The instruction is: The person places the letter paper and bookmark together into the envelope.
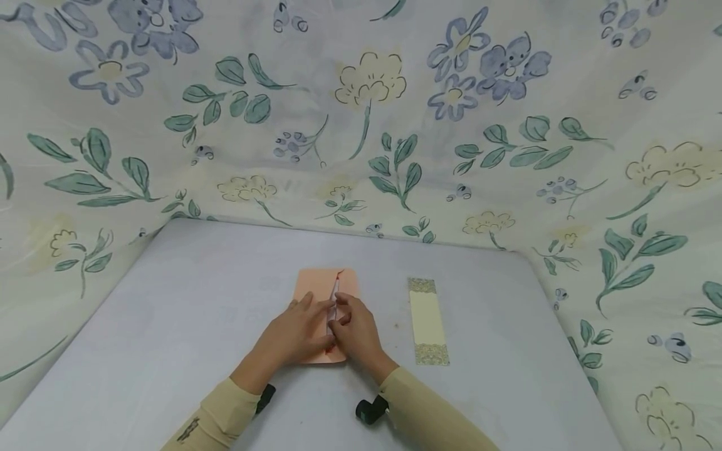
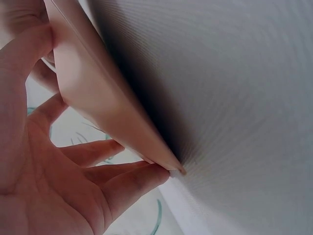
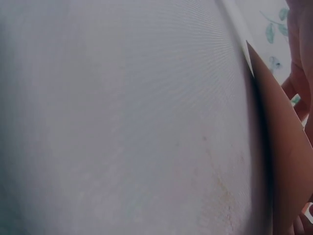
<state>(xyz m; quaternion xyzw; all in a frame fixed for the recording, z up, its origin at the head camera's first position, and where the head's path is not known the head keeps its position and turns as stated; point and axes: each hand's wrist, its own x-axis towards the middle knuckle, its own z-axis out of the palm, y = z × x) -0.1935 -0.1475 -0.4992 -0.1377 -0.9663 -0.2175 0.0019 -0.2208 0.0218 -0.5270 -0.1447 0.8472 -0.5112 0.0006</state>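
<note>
A peach paper packet (image 1: pixel 318 282) with rounded corners lies on the table, a narrow gap with a pale inside running down its middle. Small red marks show at both ends of this gap. My left hand (image 1: pixel 293 331) rests on the left half, its fingers spread and fairly straight. In the left wrist view, that hand's fingertips (image 2: pixel 159 174) touch the packet (image 2: pixel 88 83). My right hand (image 1: pixel 358 332) pinches the right edge of the gap with curled fingers. The right wrist view shows the packet's side (image 3: pixel 286 147) bulging off the table, with most of the hand out of sight.
To the right of the packet lies a cream paper strip (image 1: pixel 429 319) with patterned gold ends. The white table (image 1: pixel 225 263) is bordered by floral cloth (image 1: pixel 316 125) behind and on both sides. Black camera mounts (image 1: pixel 369 411) sit beneath the wrists.
</note>
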